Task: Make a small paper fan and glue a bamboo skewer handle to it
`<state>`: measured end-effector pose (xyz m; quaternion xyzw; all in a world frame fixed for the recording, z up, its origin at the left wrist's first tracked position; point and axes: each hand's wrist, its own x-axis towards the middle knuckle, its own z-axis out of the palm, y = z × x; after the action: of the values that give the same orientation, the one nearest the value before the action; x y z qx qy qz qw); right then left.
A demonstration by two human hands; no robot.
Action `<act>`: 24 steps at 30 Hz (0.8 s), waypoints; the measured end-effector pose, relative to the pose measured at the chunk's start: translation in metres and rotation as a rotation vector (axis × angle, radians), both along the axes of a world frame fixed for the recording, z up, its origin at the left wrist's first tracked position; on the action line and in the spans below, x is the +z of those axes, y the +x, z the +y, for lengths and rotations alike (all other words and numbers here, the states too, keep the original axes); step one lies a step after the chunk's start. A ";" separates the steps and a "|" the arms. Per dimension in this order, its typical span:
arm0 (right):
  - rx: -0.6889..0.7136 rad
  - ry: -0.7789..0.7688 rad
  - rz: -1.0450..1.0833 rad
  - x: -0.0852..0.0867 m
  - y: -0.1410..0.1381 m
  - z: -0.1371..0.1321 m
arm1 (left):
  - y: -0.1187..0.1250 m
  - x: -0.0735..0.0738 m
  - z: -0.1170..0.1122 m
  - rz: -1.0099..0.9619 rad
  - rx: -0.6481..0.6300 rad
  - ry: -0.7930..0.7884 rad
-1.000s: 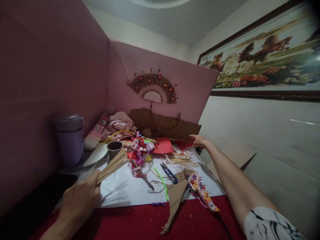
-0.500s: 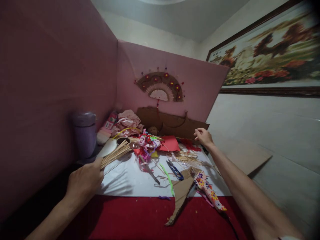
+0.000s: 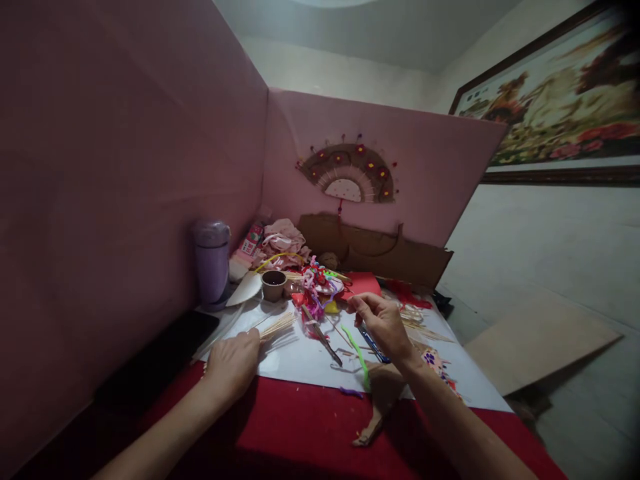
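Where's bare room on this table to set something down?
Mostly the red cloth, between your left forearm and the cardboard scrap. A smaller patch lies on the white sheet, between the sticks in your left hand and the dark slim tool. It's crowded around the brown cup and colorful tangle, and near your right hand.

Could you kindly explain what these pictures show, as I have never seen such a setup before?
There is no machine here: these are a person's two bare hands, seen by one camera worn on the head, looking forward and down. The left hand grips a bundle of thin sticks. The right hand has its fingertips together; whether they pinch anything is too small to tell. On the white sheet lie a green fuzzy strip and blue snips, partly hidden by the right hand, with a small brown cup farther back. A decorated fan shows against the pink panel behind.
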<state>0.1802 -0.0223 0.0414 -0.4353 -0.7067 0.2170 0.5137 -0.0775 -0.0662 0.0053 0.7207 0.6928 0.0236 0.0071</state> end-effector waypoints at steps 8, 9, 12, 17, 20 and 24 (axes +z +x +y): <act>-0.023 -0.031 0.090 -0.026 0.010 0.004 | 0.005 -0.003 0.023 0.085 0.085 0.056; -0.035 -0.031 0.092 -0.028 0.011 0.005 | 0.006 -0.002 0.025 0.087 0.092 0.063; -0.076 -0.022 0.093 -0.034 0.017 0.005 | 0.007 -0.001 0.032 0.100 0.116 0.094; -0.178 0.022 0.085 -0.032 0.027 0.006 | 0.010 -0.002 0.042 0.121 0.143 0.126; -0.204 0.045 0.052 -0.031 0.029 0.005 | 0.010 0.000 0.043 0.133 0.128 0.141; -0.253 0.129 -0.091 -0.033 0.028 0.002 | 0.009 0.007 0.040 0.105 0.097 0.128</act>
<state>0.2085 -0.0200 0.0080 -0.4965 -0.6813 0.0848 0.5312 -0.0683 -0.0261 0.0121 0.6856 0.7233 0.0304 -0.0765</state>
